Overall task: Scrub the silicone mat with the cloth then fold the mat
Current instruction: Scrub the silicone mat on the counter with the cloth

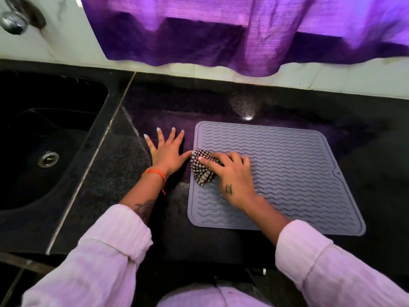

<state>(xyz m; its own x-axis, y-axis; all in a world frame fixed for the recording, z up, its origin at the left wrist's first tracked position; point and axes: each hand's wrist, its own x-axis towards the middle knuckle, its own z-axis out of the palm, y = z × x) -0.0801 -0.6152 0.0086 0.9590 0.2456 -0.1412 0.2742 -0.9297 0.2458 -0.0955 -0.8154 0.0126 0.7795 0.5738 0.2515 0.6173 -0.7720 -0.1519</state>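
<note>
At the far left, up in the corner, is a shiny metal tap point(14, 22). Below it a black sink point(66, 138) is set into the black bench point(106, 173), with a round metal drain point(48, 159) in its bottom.

Next comes the left hand point(168, 151). It lies flat on the bench, just beside the left edge of the mat. Its fingers point(160, 136) are straight and spread wide, and they hold nothing. The thumb points at the cloth and its tip comes right up to it. An orange string bracelet point(155, 173) is tied round the wrist, and a pale pink sleeve point(106, 251) covers the arm.

Then there is the checked cloth point(202, 171), brown and white and all bunched up. It sits on the left edge of the mat, about halfway down that side. The right hand point(232, 173) is on top of it, with its fingers point(212, 161) curled over the cloth and pressing it down on the mat. The cloth sticks out past the fingertips and under the thumb side.

The grey silicone mat point(298, 173) lies flat and open on the bench, to the right of the left hand. It has wavy lines all over it.

Along the back, a purple curtain point(243, 36) hangs down over the white wall.
</note>
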